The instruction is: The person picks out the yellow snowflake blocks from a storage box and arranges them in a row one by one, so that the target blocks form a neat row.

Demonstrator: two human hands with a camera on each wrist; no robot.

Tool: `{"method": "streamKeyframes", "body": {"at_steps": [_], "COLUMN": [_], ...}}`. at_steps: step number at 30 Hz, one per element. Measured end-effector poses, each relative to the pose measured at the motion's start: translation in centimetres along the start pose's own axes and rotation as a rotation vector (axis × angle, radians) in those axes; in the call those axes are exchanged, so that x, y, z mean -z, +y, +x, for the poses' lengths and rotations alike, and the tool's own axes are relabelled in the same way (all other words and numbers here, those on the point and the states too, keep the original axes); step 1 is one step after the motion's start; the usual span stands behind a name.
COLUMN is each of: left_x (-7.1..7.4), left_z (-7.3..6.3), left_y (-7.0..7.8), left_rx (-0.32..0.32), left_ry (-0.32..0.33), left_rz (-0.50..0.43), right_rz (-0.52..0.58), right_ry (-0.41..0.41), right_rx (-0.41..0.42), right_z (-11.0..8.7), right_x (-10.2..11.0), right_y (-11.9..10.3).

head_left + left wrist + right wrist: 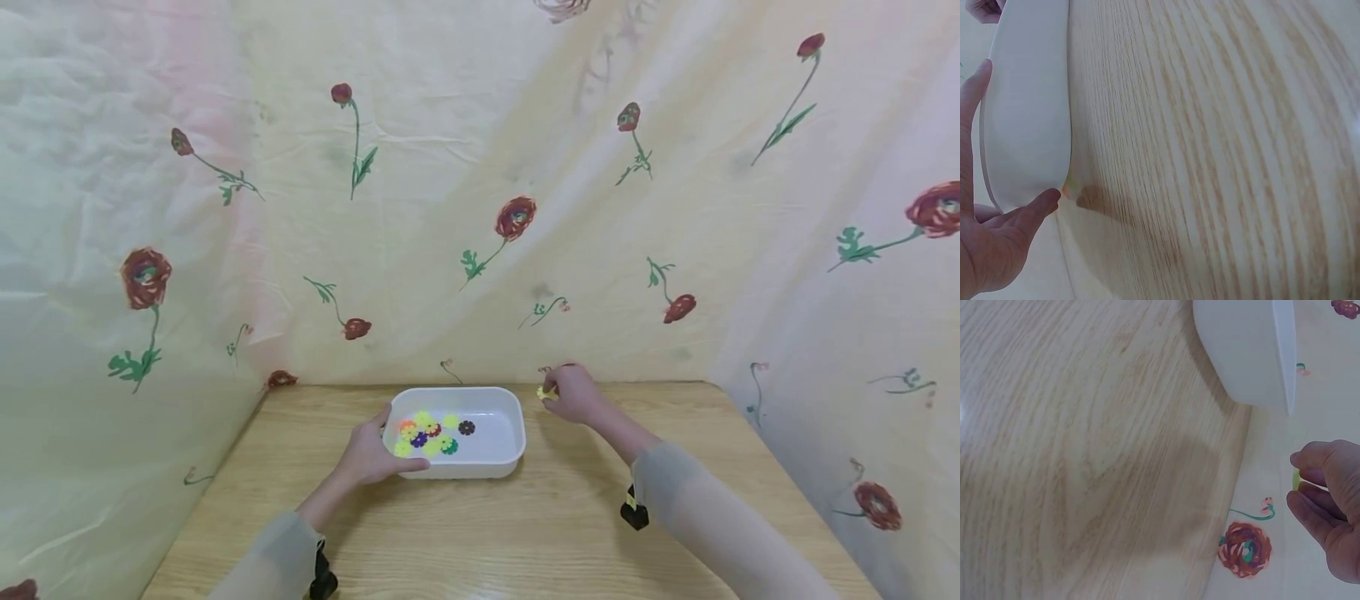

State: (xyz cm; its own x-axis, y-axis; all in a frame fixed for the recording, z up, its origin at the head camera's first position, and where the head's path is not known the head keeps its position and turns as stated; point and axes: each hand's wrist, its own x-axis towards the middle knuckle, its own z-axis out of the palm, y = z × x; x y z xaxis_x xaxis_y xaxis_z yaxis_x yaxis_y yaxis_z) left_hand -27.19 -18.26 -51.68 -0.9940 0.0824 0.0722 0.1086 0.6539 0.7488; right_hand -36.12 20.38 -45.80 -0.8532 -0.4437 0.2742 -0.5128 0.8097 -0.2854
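Note:
A white rectangular tub (465, 470) stands on the table. My left hand (367, 452) grips its left end, thumb along the front wall and fingers round the side. Inside, mostly toward the left, lie several flower-shaped plastic discs: yellow (422, 417), orange (407, 427), purple (418, 439), green (450, 447) and a dark brown one (467, 427) farther right. Off the tub's right end, my right hand (573, 395) pinches a yellow flower-shaped disc (546, 392) between thumb and fingertips. The right wrist view shows that disc's thin edge (1295, 479).
The wood-grain table (480, 533) extends in front of the tub and to both sides. A cloth backdrop (435, 250) printed with red flowers hangs along the table's back edge and at both sides. Black wrist devices (634, 510) hang below both forearms.

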Motion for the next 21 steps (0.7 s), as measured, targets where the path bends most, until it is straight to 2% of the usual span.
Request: {"method": "streamKeyframes", "body": {"at_steps": [5,12,16,21], "left_x": [-0.1,-0.1,-0.1,-0.1], "left_z": [0.2,0.2,0.2,0.1], "left_y": [-0.2,-0.3,-0.2,-0.2], "left_rx": [-0.003,-0.009,-0.004,0.001], "left_ry": [0.002,0.001,0.001,0.006], "left_rz": [-0.006,-0.013,-0.019,-0.016], "right_rz": [0.004,0.023,-0.003,0.017], "right_ry": [-0.014,-0.071,-0.077,-0.075], "right_rx": [0.005,-0.058,-0.055,-0.037], "right_z": [-0.2,-0.7,-1.0,-1.2], "right_x": [-0.1,-0.7,-1.0,-1.5], "right_y": [0.4,0.8,0.8,0.8]}}
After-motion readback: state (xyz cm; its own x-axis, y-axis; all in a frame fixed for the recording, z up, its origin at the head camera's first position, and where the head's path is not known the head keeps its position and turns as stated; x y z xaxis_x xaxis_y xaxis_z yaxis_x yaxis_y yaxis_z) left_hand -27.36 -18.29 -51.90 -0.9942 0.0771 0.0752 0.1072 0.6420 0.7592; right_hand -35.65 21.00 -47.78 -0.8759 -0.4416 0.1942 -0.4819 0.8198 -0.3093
